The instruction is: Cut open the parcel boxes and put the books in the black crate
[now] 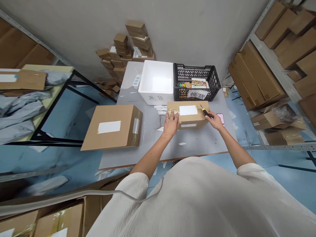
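Observation:
A cardboard box (172, 106) with a white label (188, 110) on top and clear tape at its left end lies on the grey table. My left hand (171, 123) rests on its left end, fingers laid apart over the top edge, holding nothing. In my right hand (215, 120) is a yellow-and-black utility knife (204, 112). Its blade points up and left over the right end of the box top; whether it touches the cardboard I cannot tell. Close to the right hand, a phone (221, 119) with a pinkish screen lies on the table.
Behind the box stand a white foam bin (158, 98) and a black plastic crate (217, 80) holding packets. A larger carton (108, 138) overhangs the table's left front. A power strip (136, 81) lies left of the bin. Shelves with boxes (263, 77) stand at right.

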Available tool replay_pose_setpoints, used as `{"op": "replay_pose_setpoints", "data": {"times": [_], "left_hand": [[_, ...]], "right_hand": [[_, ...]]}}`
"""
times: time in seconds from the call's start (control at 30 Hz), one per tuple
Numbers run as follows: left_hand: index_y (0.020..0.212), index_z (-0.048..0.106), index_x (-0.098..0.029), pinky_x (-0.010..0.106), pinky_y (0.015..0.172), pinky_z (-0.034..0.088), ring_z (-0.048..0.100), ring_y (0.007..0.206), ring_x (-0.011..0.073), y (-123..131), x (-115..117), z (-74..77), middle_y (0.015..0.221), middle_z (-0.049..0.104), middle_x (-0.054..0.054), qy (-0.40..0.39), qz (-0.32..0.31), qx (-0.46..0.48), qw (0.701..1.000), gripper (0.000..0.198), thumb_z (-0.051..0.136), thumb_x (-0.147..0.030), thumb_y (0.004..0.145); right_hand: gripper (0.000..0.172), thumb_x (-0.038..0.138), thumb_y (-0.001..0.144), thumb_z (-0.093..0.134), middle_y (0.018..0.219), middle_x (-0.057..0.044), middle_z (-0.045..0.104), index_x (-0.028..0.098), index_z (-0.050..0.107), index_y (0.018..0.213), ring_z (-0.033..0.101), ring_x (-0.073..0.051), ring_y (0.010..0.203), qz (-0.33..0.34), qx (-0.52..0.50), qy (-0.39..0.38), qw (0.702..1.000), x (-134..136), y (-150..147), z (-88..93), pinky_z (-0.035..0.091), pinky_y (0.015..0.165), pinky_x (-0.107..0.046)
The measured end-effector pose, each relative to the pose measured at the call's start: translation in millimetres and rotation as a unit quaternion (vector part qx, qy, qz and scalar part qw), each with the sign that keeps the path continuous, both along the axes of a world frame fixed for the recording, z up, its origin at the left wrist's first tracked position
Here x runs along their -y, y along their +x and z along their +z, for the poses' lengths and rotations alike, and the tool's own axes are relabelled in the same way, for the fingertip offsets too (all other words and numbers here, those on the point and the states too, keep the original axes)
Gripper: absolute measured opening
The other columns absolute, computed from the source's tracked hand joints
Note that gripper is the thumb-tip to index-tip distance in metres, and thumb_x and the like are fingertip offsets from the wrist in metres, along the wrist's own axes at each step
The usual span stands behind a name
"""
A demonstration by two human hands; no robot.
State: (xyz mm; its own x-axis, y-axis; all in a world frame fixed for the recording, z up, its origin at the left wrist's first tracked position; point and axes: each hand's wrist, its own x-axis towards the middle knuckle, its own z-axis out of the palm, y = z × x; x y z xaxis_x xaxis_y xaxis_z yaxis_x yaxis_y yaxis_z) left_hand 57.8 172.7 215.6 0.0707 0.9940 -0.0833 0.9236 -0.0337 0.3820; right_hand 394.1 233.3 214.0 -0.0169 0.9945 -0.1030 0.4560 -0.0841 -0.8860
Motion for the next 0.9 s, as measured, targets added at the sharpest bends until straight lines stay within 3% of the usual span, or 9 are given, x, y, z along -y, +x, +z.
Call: {"op": "replay_pose_setpoints", "data": {"times": [0.2, 0.4, 0.67, 0.8, 0.9], "left_hand": [[0.170, 0.055, -0.019, 0.065, 0.128, 0.049, 0.031, 0.172, 0.0486, -4.2, 0.7, 4.5, 0.184, 0.044, 0.019, -0.010, 0.020, 0.020, 1.000, 0.060, 0.041, -0.043, 0.116], [0.175, 0.047, -0.013, 0.069, 0.135, 0.036, 0.030, 0.171, 0.0532, 1.8, 0.2, 10.2, 0.185, 0.039, 0.026, 0.003, -0.007, 0.008, 1.000, 0.087, 0.065, -0.064, 0.106], [0.178, 0.043, -0.020, 0.074, 0.131, 0.034, 0.036, 0.168, 0.0485, 28.6, 32.5, 10.1, 0.180, 0.046, 0.026, 0.015, 0.005, -0.012, 1.000, 0.067, 0.048, -0.041, 0.114], [0.179, 0.042, -0.021, 0.075, 0.138, 0.022, 0.040, 0.166, 0.0469, 28.2, 33.6, 7.5, 0.178, 0.050, 0.024, 0.028, 0.000, -0.012, 1.000, 0.069, 0.050, -0.040, 0.114], [0.179, 0.042, -0.020, 0.072, 0.141, 0.016, 0.043, 0.165, 0.0454, 22.0, 31.4, 5.9, 0.176, 0.052, 0.024, 0.040, -0.022, -0.012, 0.999, 0.070, 0.051, -0.037, 0.113]], "right_hand": [[0.054, 0.066, 0.083, 0.090, 0.165, -0.016, 0.068, 0.024, 0.083, 0.116, 0.075, -0.037, 0.138, -0.017, 0.010, -0.015, 1.000, 13.4, 2.2, 2.5, 0.058, 0.124, -0.057], [0.056, 0.071, 0.084, 0.086, 0.154, -0.015, 0.074, 0.025, 0.081, 0.117, 0.080, -0.032, 0.123, -0.005, 0.008, -0.036, 0.999, 26.9, 1.7, 10.3, 0.072, 0.102, -0.051], [0.055, 0.066, 0.084, 0.087, 0.149, -0.015, 0.077, 0.023, 0.082, 0.119, 0.080, -0.032, 0.117, -0.007, 0.017, -0.068, 0.998, 13.1, 12.1, 23.2, 0.073, 0.095, -0.051], [0.049, 0.060, 0.083, 0.089, 0.123, -0.012, 0.085, 0.022, 0.083, 0.114, 0.079, -0.033, 0.112, 0.024, 0.057, -0.053, 0.997, -7.6, 16.4, 39.9, 0.067, 0.105, -0.053], [0.049, 0.063, 0.087, 0.085, 0.121, -0.010, 0.085, 0.024, 0.084, 0.117, 0.077, -0.034, 0.117, 0.076, 0.074, 0.009, 0.994, -22.2, 3.0, 55.4, 0.060, 0.113, -0.052]]}}
